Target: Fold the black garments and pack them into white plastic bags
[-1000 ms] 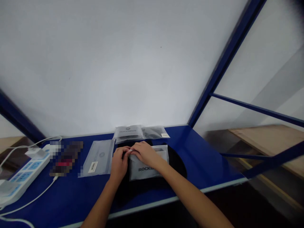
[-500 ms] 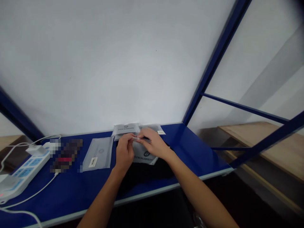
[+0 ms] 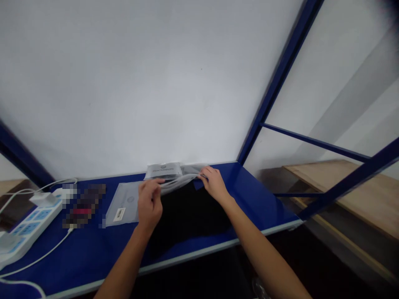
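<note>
a labelled bag [image 3: 126, 199] lies flat, perhaps for easy reach, beside the left hand [image 3: 149, 202], its fingers pinching one end of a translucent bag [image 3: 178, 182]. above black cloth [image 3: 190, 216], the right hand [image 3: 215, 182] pinches the other end, seemingly to spread it.

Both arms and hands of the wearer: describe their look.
The left hand and right hand are bare, without gloves. No sleeve, watch or bracelet shows on the left forearm or right forearm.
</note>
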